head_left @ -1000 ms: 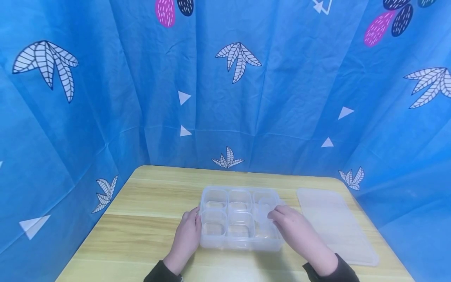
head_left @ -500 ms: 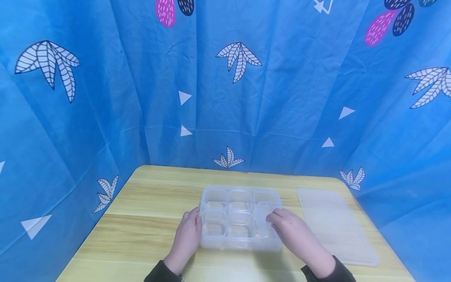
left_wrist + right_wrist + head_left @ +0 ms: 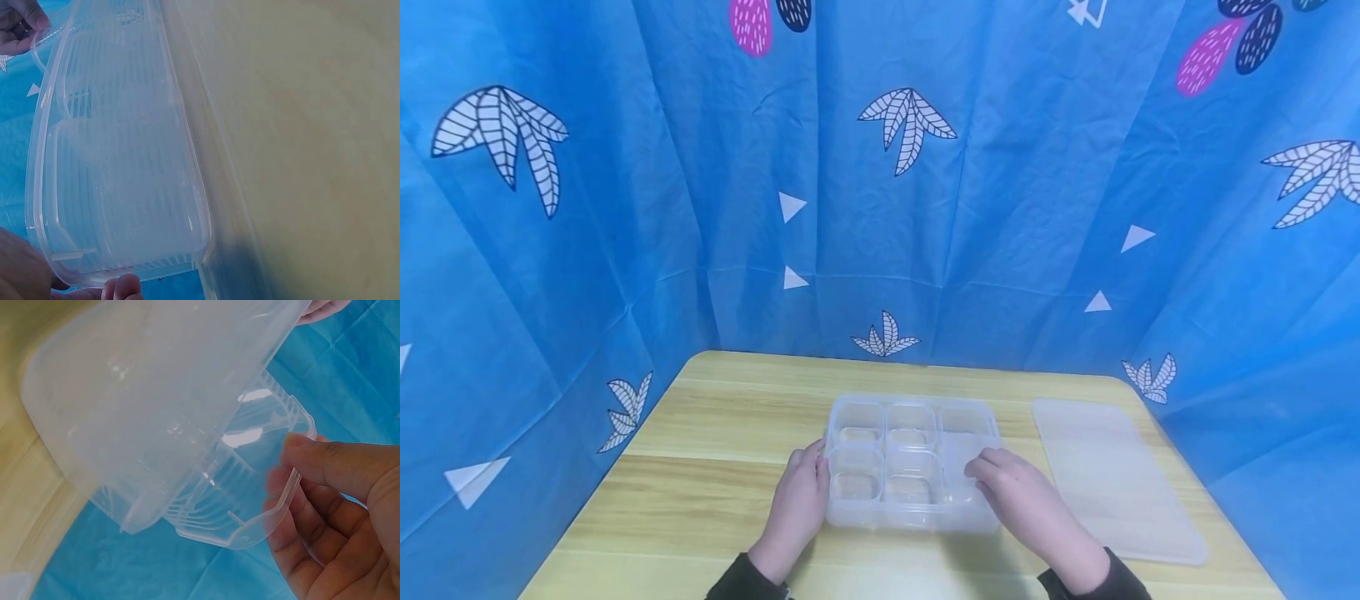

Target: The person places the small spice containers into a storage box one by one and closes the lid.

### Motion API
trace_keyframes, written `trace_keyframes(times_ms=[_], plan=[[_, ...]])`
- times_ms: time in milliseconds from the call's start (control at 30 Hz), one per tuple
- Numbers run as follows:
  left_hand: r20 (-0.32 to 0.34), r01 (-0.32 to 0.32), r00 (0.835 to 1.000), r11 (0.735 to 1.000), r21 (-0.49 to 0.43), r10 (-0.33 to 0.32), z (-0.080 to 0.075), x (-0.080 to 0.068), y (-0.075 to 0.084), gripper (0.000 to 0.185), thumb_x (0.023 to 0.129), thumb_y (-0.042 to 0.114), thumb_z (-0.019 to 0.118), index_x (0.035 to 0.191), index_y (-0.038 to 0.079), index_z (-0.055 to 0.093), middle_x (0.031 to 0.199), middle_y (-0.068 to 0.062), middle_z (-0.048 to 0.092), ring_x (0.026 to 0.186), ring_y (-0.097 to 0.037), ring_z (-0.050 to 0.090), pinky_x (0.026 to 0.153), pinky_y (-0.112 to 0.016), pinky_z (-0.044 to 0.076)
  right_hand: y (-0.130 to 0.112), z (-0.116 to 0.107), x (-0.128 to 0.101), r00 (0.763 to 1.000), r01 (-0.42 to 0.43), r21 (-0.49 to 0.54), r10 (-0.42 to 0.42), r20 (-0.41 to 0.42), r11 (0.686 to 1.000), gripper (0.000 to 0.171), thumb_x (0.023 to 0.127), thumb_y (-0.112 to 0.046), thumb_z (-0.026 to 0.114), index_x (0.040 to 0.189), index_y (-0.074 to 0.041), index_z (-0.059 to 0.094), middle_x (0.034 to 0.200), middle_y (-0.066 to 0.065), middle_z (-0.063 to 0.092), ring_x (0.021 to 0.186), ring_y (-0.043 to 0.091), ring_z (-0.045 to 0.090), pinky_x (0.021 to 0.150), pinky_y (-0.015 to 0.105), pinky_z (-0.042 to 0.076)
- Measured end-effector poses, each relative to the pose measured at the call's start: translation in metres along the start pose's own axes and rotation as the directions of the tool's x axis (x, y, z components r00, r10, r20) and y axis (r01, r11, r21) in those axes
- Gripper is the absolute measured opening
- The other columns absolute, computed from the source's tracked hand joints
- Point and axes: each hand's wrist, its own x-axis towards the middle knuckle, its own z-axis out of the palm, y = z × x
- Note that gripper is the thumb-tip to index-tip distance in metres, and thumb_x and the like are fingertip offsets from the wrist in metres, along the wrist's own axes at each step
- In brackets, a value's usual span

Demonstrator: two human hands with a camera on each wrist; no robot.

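A clear plastic tray (image 3: 850,521) with several small compartments stands mid-table. My left hand (image 3: 800,493) holds its left wall, thumb (image 3: 122,287) at the rim of the tray (image 3: 125,156). My right hand (image 3: 1009,485) pinches the rim of a small clear inner cup (image 3: 961,467) that sits low in the tray's near right compartment. In the right wrist view my thumb (image 3: 331,464) and fingers (image 3: 294,537) clamp the cup's ribbed rim (image 3: 250,487). The right hand (image 3: 15,25) also shows at the tray's far end in the left wrist view.
A flat translucent lid (image 3: 1112,475) lies on the wooden table (image 3: 700,467) right of the tray, close to the right edge. Blue patterned cloth (image 3: 880,208) walls the table on the back and both sides.
My right hand has moved slightly nearer and lower, sinking the small cup into the near right compartment. The left hand and tray have stayed put.
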Motion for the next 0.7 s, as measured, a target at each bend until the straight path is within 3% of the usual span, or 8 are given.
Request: trace_keyframes(times_ms=[700], plan=[[-0.004,0.015,1.000,1.000,0.001,-0.015,0.001,0.000,-0.001,0.038,0.104,0.011,0.049,0.137,-0.009,0.052,0.107,-0.020,0.059,0.079,-0.020,0.060,0.065,-0.035,0.055,0.002,0.013,-0.007,1.000,0.008,0.004,-0.008,-0.009,1.000,0.026,0.076,0.006,0.079,0.092,-0.012,0.072,0.088,-0.006,0.064,0.083,0.014,0.065,0.073,0.028,0.057]])
